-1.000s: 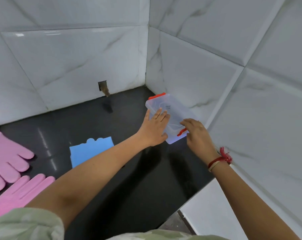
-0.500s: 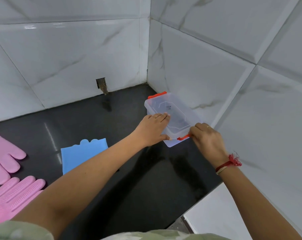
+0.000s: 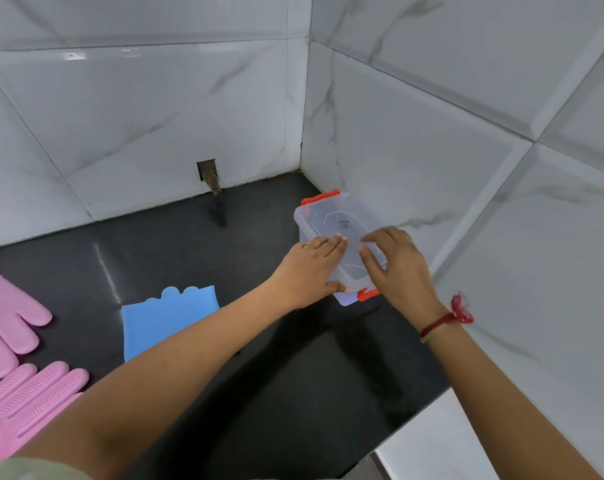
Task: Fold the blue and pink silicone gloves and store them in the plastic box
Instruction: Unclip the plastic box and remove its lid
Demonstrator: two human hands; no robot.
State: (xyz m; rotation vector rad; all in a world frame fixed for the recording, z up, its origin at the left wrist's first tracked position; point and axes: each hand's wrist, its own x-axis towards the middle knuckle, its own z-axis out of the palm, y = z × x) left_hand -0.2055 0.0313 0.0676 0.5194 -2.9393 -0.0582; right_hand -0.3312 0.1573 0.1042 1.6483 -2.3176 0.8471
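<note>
A clear plastic box (image 3: pixel 331 216) with red clips stands on the black counter in the corner by the right wall, its lid on. My left hand (image 3: pixel 311 268) grips the box's near left side, thumb under the lid's edge. My right hand (image 3: pixel 394 265) lies over the near right part of the lid, fingers curled on it. A folded blue glove (image 3: pixel 162 317) lies flat left of my left forearm. Two pink gloves lie unfolded at the far left, one higher up (image 3: pixel 6 317) and one near the frame's bottom edge (image 3: pixel 26 400).
The black counter (image 3: pixel 293 393) ends at a front edge at the lower right, where a white surface (image 3: pixel 432 445) sits lower. White marble tiles form the back and right walls. A small hole (image 3: pixel 208 174) is in the back wall.
My right hand has moved from the red clip at the box's near end up onto the lid. My left hand has stayed on the box's left side. The camera view shifted slightly.
</note>
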